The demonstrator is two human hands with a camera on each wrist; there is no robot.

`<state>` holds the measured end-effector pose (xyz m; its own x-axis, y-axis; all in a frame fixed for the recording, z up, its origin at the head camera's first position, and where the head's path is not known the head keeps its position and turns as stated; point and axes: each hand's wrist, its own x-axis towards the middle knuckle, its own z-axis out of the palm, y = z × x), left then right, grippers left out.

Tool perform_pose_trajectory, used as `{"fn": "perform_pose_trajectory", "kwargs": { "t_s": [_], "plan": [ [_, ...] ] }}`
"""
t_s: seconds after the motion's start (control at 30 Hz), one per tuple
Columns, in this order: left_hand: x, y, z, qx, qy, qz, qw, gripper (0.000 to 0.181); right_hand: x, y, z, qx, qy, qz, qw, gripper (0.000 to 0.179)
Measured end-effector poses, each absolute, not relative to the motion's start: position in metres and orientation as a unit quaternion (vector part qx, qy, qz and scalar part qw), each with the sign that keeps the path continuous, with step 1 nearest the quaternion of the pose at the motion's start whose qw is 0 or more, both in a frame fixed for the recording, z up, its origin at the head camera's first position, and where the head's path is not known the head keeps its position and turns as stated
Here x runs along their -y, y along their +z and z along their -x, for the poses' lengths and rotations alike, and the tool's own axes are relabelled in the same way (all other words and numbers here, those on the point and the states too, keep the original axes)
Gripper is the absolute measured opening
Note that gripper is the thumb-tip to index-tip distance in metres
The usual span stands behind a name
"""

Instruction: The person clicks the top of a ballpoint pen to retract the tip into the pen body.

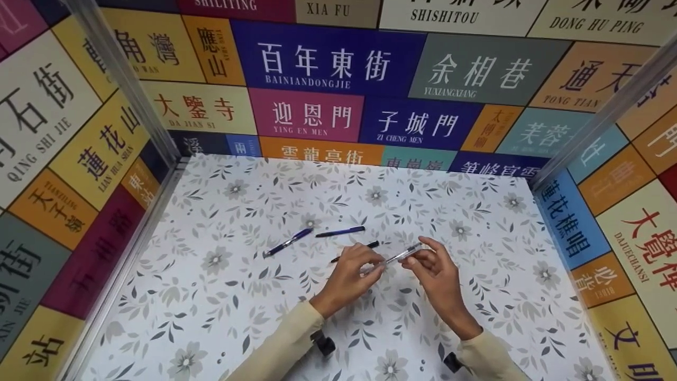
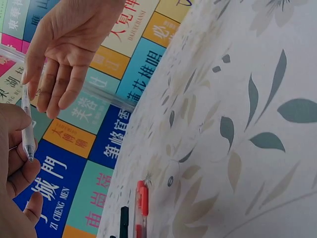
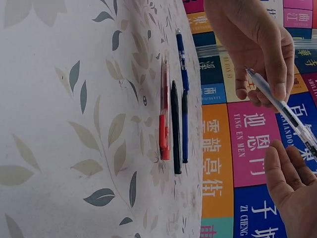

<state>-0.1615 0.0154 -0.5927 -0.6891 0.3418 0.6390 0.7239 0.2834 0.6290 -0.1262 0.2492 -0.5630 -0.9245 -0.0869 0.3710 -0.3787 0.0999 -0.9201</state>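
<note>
My left hand point(image 1: 353, 272) holds a clear pen point(image 1: 398, 255) between thumb and fingers, above the table. In the left wrist view the pen's pointed tip is at the lower end, below the left thumb. My right hand point(image 1: 438, 280) is at the pen's other end, with one fingertip touching it and the other fingers loosely bent. In the right wrist view the left thumb lies along the clear pen point(image 3: 277, 101). A red pen point(image 3: 165, 111) and a black pen point(image 3: 175, 129) lie on the table beyond the hands; the left hand hides the red one in the head view.
Two blue pens, one with a clear grip point(image 1: 288, 243) and one slim and dark point(image 1: 340, 232), lie left of the hands. A floral cloth point(image 1: 211, 312) covers the table. Panels with coloured street-name signs point(image 1: 328, 58) enclose its back and sides.
</note>
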Motion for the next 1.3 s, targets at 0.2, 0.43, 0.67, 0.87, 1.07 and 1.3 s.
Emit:
{"fn": "perform_pose_trajectory", "kwargs": {
  "t_s": [0.2, 0.43, 0.67, 0.87, 1.07, 1.3],
  "plan": [
    [-0.018, -0.59, 0.158, 0.779, -0.49, 0.344, 0.189, 0.004, -0.247, -0.56, 0.124, 0.738, 0.648, -0.155, 0.108, 0.054],
    [-0.02, -0.594, 0.156, 0.777, -0.501, 0.331, 0.189, 0.005, -0.243, -0.555, 0.124, 0.722, 0.663, -0.163, 0.111, 0.055],
    [-0.022, -0.596, 0.154, 0.766, -0.526, 0.314, 0.195, 0.007, -0.238, -0.554, 0.123, 0.708, 0.675, -0.173, 0.117, 0.056],
    [-0.025, -0.598, 0.152, 0.766, -0.53, 0.304, 0.199, 0.006, -0.233, -0.555, 0.123, 0.7, 0.68, -0.173, 0.131, 0.057],
    [-0.027, -0.599, 0.15, 0.765, -0.537, 0.297, 0.196, 0.007, -0.23, -0.556, 0.124, 0.701, 0.672, -0.185, 0.147, 0.06],
    [-0.027, -0.6, 0.147, 0.769, -0.537, 0.292, 0.188, 0.008, -0.229, -0.557, 0.124, 0.72, 0.638, -0.211, 0.175, 0.063]
  ]
}}
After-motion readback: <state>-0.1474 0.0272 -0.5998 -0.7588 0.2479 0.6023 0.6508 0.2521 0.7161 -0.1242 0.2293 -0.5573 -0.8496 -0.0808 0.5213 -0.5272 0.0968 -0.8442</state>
